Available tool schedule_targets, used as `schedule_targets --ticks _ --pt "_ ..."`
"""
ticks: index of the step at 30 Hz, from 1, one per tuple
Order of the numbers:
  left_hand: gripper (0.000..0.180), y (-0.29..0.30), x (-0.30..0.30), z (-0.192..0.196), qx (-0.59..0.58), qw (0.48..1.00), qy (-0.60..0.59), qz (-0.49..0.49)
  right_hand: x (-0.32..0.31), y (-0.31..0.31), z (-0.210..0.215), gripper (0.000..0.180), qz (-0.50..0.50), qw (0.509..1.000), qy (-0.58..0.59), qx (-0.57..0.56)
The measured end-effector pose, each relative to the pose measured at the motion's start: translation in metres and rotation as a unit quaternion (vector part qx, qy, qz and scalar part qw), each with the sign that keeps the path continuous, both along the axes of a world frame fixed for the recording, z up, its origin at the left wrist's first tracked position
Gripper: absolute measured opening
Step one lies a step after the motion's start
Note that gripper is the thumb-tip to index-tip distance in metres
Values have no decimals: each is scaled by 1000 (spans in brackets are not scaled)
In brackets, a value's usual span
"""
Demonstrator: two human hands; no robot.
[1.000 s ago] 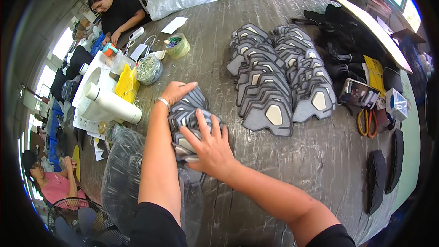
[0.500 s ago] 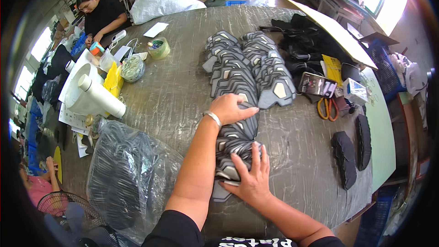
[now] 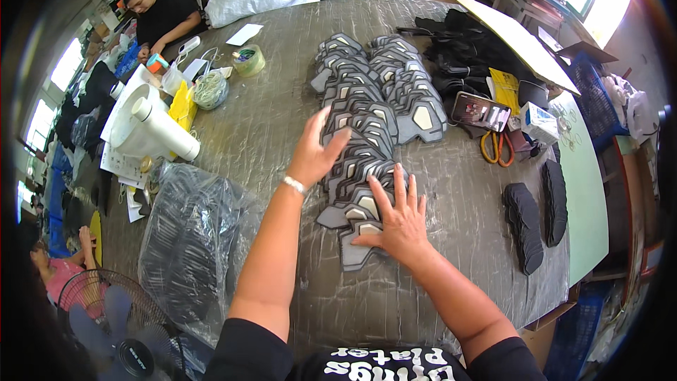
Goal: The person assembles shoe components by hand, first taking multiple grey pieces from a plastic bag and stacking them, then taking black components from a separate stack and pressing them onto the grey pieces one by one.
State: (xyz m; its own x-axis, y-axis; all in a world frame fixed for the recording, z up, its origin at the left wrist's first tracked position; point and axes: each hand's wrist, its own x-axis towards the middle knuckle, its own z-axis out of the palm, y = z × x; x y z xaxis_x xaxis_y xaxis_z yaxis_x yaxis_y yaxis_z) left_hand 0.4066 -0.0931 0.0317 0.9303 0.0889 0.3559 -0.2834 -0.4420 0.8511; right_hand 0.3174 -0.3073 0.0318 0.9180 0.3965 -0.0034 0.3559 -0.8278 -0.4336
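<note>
Spreading R hand (image 3: pixel 403 227), not clasping, atop gray pieces (image 3: pixel 363 125) lined twd near edge of table (image 3: pixel 462 229); holding L hand (image 3: pixel 317 149) open, empty, at their L side; prob. handling light, bendy: best pinching sides.

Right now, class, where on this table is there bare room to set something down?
Two patches look bare: one between the right hand and the black ridged strips, another between the left hand and the white bottle. It is crowded around the phone and scissors, and where the grey pads overlap in rows.
</note>
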Motion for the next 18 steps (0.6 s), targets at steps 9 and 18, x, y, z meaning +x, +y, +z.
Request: schedule_targets --ticks 9,18 --pt "156 -24 -149 -43 183 966 162 -90 -1 -39 -49 139 -38 957 -70 281" --pt "155 -72 -164 -57 219 971 96 -17 4 -35 -45 93 -49 960 -41 272"
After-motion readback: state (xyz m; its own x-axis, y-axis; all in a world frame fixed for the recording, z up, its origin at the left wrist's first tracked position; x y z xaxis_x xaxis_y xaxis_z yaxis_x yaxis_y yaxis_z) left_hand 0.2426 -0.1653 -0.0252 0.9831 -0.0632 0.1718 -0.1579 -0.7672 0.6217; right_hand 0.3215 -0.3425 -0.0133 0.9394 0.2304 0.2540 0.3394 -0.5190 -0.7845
